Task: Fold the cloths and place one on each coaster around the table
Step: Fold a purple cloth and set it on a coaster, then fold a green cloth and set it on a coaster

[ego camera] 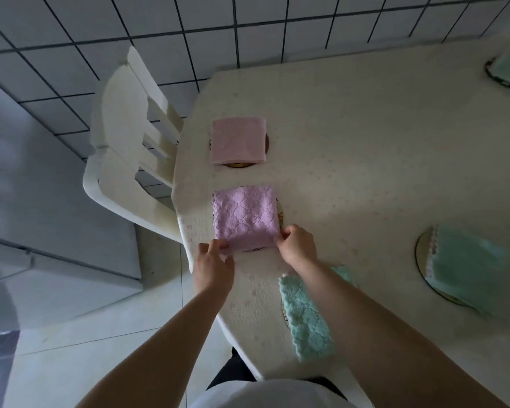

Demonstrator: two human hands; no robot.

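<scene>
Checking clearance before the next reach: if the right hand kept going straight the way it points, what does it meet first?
The right hand points up-left along the table, so it would first run over the lilac cloth it already pinches. Beyond that lies the pink cloth; height above it is unclear.

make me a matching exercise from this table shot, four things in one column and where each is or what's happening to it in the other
Things:
1. lilac quilted cloth
2. pale pink cloth
3. white chair
4. green cloth with white trim

States:
A. tucked against the table's left edge
B. lies folded on a coaster beyond the hands, untouched
C. lies on the round coaster at the right
D. pinched at its near corners by both hands

Pairs: 1-D, 2-B, 3-A, 4-C
</scene>
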